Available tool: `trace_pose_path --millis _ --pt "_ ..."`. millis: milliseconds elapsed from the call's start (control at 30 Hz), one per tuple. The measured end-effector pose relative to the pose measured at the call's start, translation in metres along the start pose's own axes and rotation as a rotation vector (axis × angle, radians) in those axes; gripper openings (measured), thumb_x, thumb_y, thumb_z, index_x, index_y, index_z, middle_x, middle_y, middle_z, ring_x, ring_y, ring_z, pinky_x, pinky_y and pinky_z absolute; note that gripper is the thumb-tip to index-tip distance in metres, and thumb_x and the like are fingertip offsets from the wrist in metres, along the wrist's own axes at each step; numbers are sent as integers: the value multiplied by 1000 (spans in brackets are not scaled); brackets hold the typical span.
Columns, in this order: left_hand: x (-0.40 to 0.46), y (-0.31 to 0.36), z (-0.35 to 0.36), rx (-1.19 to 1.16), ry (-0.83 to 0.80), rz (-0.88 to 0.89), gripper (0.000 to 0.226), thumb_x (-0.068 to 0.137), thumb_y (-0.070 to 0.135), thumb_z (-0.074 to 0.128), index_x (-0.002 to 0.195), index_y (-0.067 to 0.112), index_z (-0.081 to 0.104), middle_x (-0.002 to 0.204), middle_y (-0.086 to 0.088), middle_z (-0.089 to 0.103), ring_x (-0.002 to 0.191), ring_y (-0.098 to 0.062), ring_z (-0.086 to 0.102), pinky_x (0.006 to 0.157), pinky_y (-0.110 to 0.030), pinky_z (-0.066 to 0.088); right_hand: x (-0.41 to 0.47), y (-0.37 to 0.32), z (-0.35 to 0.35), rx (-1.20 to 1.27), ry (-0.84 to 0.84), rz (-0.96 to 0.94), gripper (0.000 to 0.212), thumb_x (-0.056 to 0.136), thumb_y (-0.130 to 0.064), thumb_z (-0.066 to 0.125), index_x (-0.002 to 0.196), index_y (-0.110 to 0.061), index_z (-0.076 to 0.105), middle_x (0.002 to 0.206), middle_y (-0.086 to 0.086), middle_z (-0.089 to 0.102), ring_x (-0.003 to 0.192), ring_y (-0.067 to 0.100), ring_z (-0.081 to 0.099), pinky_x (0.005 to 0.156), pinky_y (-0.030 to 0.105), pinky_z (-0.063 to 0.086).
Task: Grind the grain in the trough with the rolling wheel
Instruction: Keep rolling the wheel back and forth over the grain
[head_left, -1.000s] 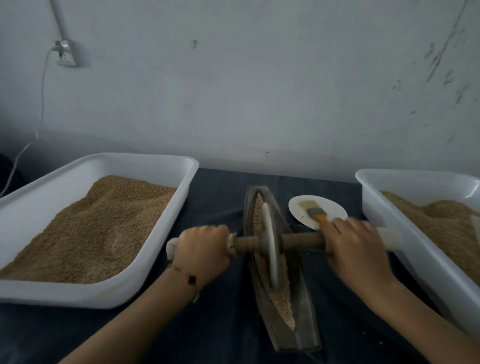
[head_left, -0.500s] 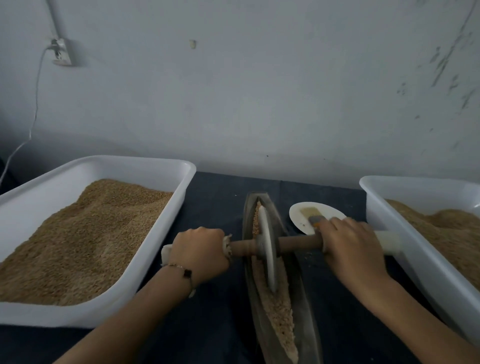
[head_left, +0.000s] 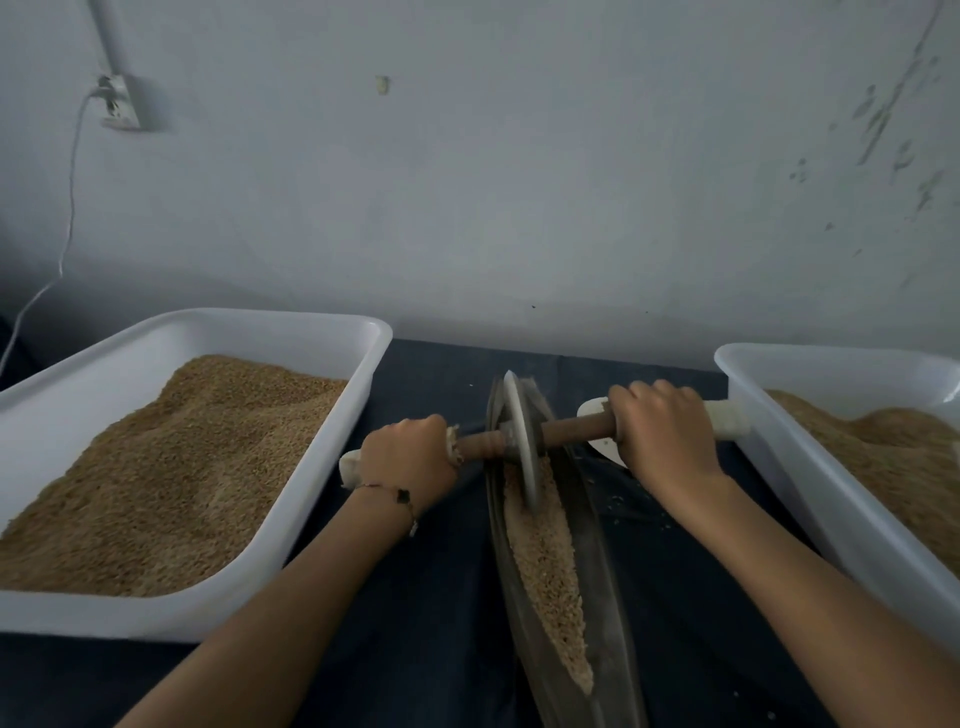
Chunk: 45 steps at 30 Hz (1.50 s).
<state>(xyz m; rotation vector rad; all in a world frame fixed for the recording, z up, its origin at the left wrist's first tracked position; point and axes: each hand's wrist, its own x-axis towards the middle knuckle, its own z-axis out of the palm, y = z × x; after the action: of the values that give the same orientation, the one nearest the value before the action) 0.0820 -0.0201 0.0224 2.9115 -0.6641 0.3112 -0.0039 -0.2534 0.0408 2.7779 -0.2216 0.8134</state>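
Wheel (head_left: 519, 441) between hands — left hand (head_left: 408, 457), right hand (head_left: 662, 436) — far in trough (head_left: 597, 571)

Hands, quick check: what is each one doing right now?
Left hand: closed around the left end of the wheel's axle handle.
Right hand: closed around the handle's right end.

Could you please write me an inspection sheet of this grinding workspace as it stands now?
Surface: dark cloth-covered table, a few spilled grains right of the trough.
Job's things: rolling wheel stands at the far end of the trough; grain fills the near part.
Clutter: two white tubs, left tub and right tub, both holding grain; white plate partly hidden.
Grippers: left hand and right hand grip the axle handles.
Cables: white cable hangs from a wall socket.
Surroundings: scuffed pale wall.
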Motion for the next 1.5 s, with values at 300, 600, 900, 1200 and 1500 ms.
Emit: trace_pose_path --millis 300,600,900,1200,1500 --pt "-85 7 -28 95 -34 104 24 88 45 48 75 32 32 66 12 41 58 -5 40 52 -23 28 -83 6 -59 44 -7 -85 38 42 -6 88 67 -18 61 58 -3 56 52 20 53 49 30 35" --pt "-94 10 -31 93 -57 55 19 87 44 44 76 31 34 65 11 41 57 -4 41 45 -21 21 -79 6 -55 75 52 -119 45 31 -4 90 60 -17 57 54 -3 55 48 20 52 46 29 32" --pt "-27 4 -10 37 -25 28 16 82 40 50 72 29 45 67 11 52 59 -5 50 51 -24 35 -24 12 -4 40 -90 -10 4 85 -27 60 83 -28 57 80 -7 64 76 16 57 66 30 39" --pt "19 4 -9 -13 -45 -32 19 85 35 50 69 25 53 69 8 58 63 -10 56 62 -26 50 17 11 13 8 -130 53 28 72 -15 64 76 -26 39 74 -8 54 67 15 35 64 30 25" --pt "-42 9 -20 54 -56 44 20 87 37 52 72 30 40 68 10 51 57 -5 47 49 -23 31 -49 5 -29 49 -36 -23 19 68 -12 79 82 -15 66 71 2 64 66 24 58 61 32 32"
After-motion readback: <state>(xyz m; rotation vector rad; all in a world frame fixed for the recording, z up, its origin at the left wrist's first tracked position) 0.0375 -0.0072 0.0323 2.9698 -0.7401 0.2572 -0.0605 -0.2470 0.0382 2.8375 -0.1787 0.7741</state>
